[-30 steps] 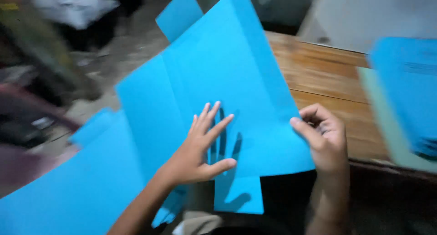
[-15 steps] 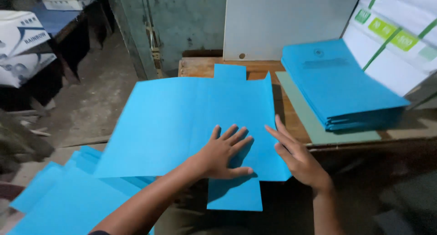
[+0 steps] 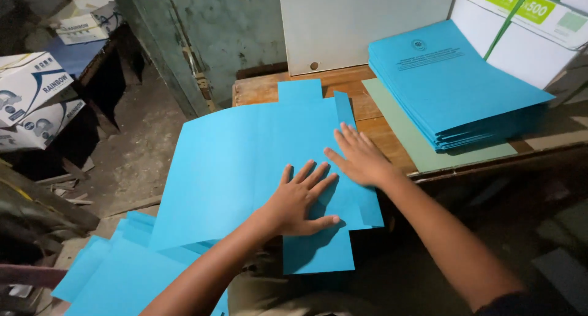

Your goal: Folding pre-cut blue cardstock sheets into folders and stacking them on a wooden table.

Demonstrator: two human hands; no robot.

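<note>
The blue card sheet (image 3: 245, 163) is laid flatter than half a second ago, half on the wooden table (image 3: 257, 89), half overhanging. The left hand (image 3: 300, 199) is pressed on it, fingers spread, gripping nothing. The right hand (image 3: 361, 157) has been slid onto its right fold, fingers flat. Beside it sits a stack of blue folders (image 3: 453, 89).

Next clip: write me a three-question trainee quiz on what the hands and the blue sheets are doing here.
1. True or false: both hands press flat on the large blue sheet.
2. What sits on the wooden table at right? A) stack of blue folders B) scissors C) a cup
3. Which hand lies nearer the sheet's right edge?

Key: 1 true: left hand and right hand lie palm down. 2 A, the stack of blue folders. 3 The right hand.
</note>
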